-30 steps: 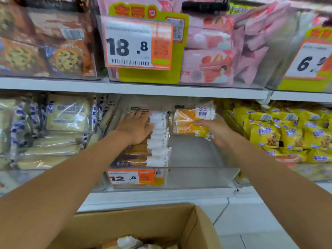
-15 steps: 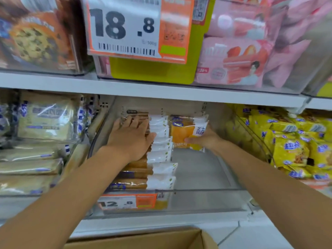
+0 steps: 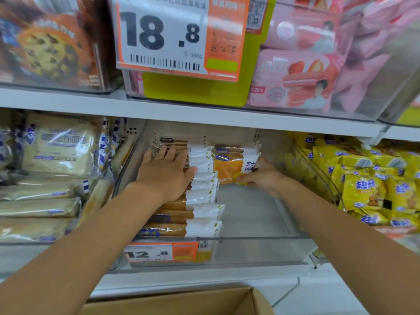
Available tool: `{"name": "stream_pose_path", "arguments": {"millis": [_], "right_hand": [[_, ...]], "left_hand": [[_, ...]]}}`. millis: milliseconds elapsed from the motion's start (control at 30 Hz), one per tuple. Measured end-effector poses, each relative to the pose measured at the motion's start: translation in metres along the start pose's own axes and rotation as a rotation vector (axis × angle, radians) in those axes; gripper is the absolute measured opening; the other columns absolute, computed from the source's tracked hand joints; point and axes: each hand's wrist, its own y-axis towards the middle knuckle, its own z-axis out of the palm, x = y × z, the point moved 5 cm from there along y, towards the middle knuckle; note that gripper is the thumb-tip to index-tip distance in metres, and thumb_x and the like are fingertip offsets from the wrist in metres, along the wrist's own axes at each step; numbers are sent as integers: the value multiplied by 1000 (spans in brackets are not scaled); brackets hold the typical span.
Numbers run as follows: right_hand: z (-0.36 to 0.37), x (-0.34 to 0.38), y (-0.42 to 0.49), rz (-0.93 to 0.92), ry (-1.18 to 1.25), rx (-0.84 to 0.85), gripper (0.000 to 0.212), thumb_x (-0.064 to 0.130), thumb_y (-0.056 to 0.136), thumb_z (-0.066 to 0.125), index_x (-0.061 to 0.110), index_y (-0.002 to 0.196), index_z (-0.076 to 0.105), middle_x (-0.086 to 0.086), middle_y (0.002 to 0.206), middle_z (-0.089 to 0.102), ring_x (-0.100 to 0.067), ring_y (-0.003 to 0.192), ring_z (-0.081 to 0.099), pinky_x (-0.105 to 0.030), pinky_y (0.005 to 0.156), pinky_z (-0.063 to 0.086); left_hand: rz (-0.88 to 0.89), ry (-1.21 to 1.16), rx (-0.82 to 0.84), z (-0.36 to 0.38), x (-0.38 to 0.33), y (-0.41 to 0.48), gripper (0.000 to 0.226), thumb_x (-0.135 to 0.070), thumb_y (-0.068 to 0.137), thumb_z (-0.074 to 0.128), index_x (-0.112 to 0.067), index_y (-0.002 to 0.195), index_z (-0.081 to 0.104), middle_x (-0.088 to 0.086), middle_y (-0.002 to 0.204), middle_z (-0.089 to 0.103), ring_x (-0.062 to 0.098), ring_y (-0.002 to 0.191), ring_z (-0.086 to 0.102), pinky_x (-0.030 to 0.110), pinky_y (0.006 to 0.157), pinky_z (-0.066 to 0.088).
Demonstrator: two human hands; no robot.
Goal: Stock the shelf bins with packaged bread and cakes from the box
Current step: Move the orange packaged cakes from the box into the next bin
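A clear plastic bin (image 3: 250, 248) sits on the middle shelf. Its left half holds a row of orange-and-white bread packs (image 3: 200, 214) standing on edge. My left hand (image 3: 166, 173) lies flat on top of that row with straight fingers. My right hand (image 3: 261, 176) grips one orange-and-white bread pack (image 3: 229, 167) by its lower right corner, upright at the back of the bin, against other packs there. The cardboard box (image 3: 181, 303) shows at the bottom edge; its contents are out of view.
The bin's right half has a bare floor (image 3: 247, 214). Bins of pale bread (image 3: 56, 151) stand left, yellow snack packs (image 3: 368, 183) right. The shelf above carries cookie packs (image 3: 50, 48), pink cake packs (image 3: 300, 78) and a price tag (image 3: 172, 35).
The view has closed in on the shelf. My right hand has carried the pack further back and lower in the bin. My left hand stays on the row.
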Motion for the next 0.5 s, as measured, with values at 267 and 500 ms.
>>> {"name": "stream_pose_path", "arguments": {"millis": [267, 500], "right_hand": [[20, 46, -14, -523, -949, -132, 109, 43, 71, 82, 40, 153, 11, -5, 162, 9, -25, 149, 2, -49, 119, 16], [22, 48, -21, -461, -979, -140, 100, 44, 75, 78, 44, 152, 14, -2, 162, 7, -22, 150, -2, -56, 117, 0]], "left_hand": [[-5, -15, 18, -1, 0, -1, 66, -59, 101, 9, -28, 158, -1, 3, 166, -5, 24, 152, -7, 51, 122, -3], [-4, -46, 51, -4, 0, -2, 66, -59, 101, 12, -28, 158, 1, 4, 166, -6, 24, 152, -7, 50, 122, -4]]}}
